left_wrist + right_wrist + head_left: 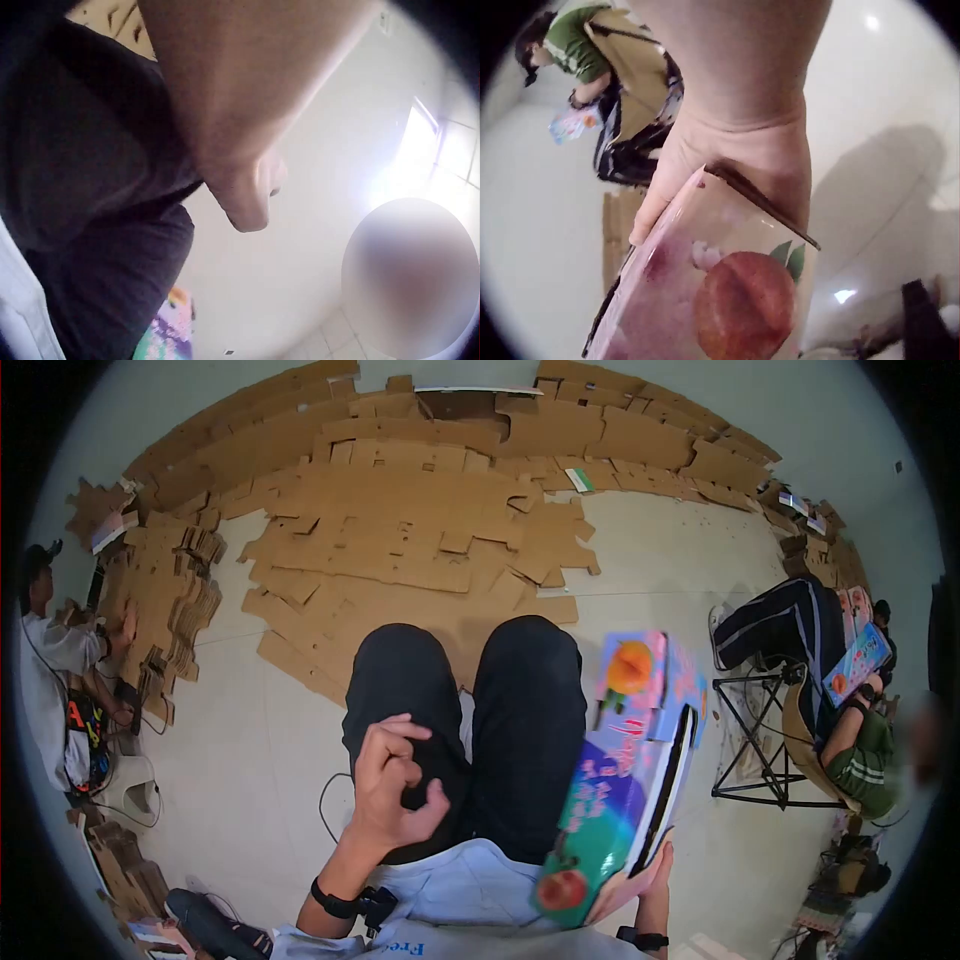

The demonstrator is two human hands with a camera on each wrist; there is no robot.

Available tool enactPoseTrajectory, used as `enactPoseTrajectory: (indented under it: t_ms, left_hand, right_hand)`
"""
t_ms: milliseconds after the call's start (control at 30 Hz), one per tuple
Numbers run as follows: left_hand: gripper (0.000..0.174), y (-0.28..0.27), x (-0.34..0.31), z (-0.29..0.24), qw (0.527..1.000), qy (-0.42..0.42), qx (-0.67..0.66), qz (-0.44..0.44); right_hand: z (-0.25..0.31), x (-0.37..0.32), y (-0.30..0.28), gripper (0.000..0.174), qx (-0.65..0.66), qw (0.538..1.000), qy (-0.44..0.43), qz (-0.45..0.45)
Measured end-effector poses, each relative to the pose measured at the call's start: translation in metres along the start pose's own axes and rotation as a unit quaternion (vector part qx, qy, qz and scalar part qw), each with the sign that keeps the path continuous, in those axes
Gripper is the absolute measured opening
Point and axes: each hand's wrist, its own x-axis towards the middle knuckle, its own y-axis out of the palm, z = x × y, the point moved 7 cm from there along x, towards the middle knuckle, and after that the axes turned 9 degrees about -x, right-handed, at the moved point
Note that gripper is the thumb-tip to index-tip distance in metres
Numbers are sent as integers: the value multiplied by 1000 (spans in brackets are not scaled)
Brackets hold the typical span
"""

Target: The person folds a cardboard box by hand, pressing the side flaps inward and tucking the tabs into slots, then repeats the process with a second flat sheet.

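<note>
Head view, and just right of the dark trousers (525, 745) the fruit-printed box (605, 795) was held up at a tilt, its near end supported by the right hand (640, 883)! By its look it was judged fairly light, stiff along the folds yet easily dented on the broad panels, with a shiny print that might be found slippery; whether anything was packed inside could not be told. The surest hold, it was reckoned, was offered by the corners and folded edges, clear of the dark slit (668, 790). In the right wrist view the box was grasped, a digit laid along its edge. And the left hand (393, 785)? Raised over the trousers, fingers loosely bent, thumb apart, nothing gripped.
</note>
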Motion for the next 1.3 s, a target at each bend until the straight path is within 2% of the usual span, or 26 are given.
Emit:
enactPoseTrajectory:
  t_ms: [33, 67, 167, 200, 300, 333, 467, 767, 933, 1067, 1133, 1167, 1200, 1267, 1300]
  left_hand:
    - [33, -3, -7, 11, 998, -53, -25, -25]
    - [31, -6, -15, 13, 999, -33, -29, -32]
    - [27, -9, -19, 6, 998, 3, -35, -46]
    - [26, -9, -18, 3, 998, 13, -37, -49]
    - [21, -16, -22, 11, 998, 17, -46, -48]
    - [21, -17, -22, 12, 997, 21, -48, -50]
    - [19, -19, -24, 14, 997, 32, -47, -47]
    - [19, -16, -19, 9, 998, 57, -17, -32]
    - [19, -19, -22, 12, 997, 49, -30, -42]
    - [18, -21, -24, 10, 997, 48, -28, -51]
    - [18, -21, -26, 10, 997, 43, -28, -49]
    - [18, -22, -26, 11, 997, 44, -29, -50]
    - [18, -23, -25, 12, 997, 44, -29, -50]
    - [18, -24, -25, 11, 997, 46, -27, -51]
    - [19, -24, -24, 9, 997, 48, -23, -52]
  right_hand:
    - [-9, 1, -16, 73, 8, 1000, 18, -9]
    - [-13, -3, -23, 77, -29, 999, 19, 31]
    - [-48, -12, -44, 77, 145, 981, 116, 58]
    - [-55, -20, -48, 79, 52, 994, 94, 30]
    - [-76, -41, -46, 82, 10, 991, 111, 81]
    - [-95, -43, -65, 85, 24, 990, 131, 52]
    - [-118, -60, -69, 81, 51, 983, 175, 22]
    - [-136, 4, -49, 79, 72, 974, 213, 0]
    - [-132, 58, -56, 78, 106, 974, 201, -18]
    - [-119, 141, -78, 77, 170, 974, 152, -15]
    - [-97, 197, -84, 77, 225, 967, 92, 75]
    - [-91, 232, -86, 76, 214, 963, 48, 155]
    - [-63, 236, -58, 71, 284, 951, 123, -3]
    - [-41, 278, -9, 57, 235, 949, 198, -73]
    - [-32, 294, 28, 49, 147, 969, 186, -65]
